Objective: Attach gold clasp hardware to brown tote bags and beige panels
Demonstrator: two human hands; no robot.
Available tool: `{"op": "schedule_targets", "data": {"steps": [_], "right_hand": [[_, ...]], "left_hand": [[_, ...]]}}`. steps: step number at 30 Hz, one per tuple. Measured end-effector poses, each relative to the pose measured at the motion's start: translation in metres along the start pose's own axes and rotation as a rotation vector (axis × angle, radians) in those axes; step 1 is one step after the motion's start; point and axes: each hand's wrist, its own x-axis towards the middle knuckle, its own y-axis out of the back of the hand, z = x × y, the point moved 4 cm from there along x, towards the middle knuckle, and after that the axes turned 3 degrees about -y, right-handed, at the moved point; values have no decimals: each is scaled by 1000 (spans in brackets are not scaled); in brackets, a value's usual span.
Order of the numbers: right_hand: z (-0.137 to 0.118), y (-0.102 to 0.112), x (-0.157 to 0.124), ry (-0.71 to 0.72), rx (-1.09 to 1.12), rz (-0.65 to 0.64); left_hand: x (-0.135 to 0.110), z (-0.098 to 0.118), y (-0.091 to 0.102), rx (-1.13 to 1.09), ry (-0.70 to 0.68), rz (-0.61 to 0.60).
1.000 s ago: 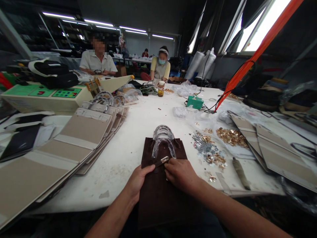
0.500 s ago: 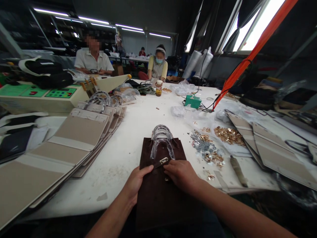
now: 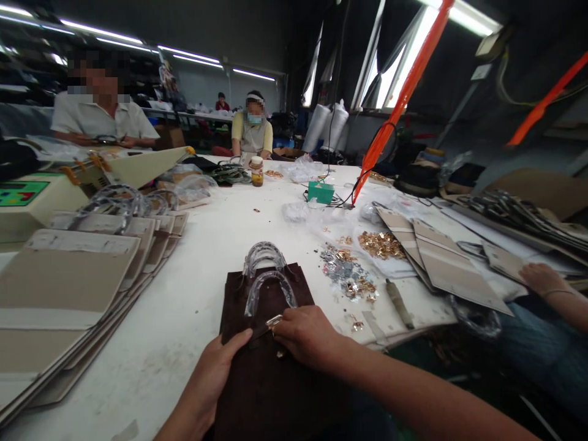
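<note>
A dark brown handbag (image 3: 257, 392) lies over the table's front edge, its handles (image 3: 271, 285) wrapped in clear plastic. My left hand (image 3: 215, 367) is closed around the bag's left side, the thumb pressing on a short brown strap (image 3: 260, 336). At the strap's upper right end is a shiny metal clasp (image 3: 274, 321). My right hand (image 3: 305, 337) pinches the clasp end, its fingertips partly hiding the metal. Just below those fingers a small gold-coloured fitting (image 3: 281, 354) shows on the bag's front.
Flat beige bag panels (image 3: 73, 263) are stacked at left, more panels (image 3: 452, 257) at right. Gold metal parts (image 3: 381, 245) and a dull-handled tool (image 3: 399, 303) lie on the white table (image 3: 184, 312). Another person's hand (image 3: 546, 278) reaches in at right. Two people sit across the table.
The view has turned to the right, so everything sits further left, and another person's arm now shows at right. My right fingers have closed over more of the clasp; my left hand keeps its hold.
</note>
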Motion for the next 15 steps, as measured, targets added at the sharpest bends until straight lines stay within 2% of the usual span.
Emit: {"op": "schedule_targets", "data": {"steps": [4, 11, 15], "right_hand": [[-2, -2, 0, 16, -20, 22], [-3, -13, 3, 44, 1, 78], [-3, -7, 0, 14, 26, 117]], "left_hand": [[-3, -1, -4, -85, 108, -51], [2, -2, 2, 24, 66, -4], [5, 0, 6, 154, -24, 21]]}}
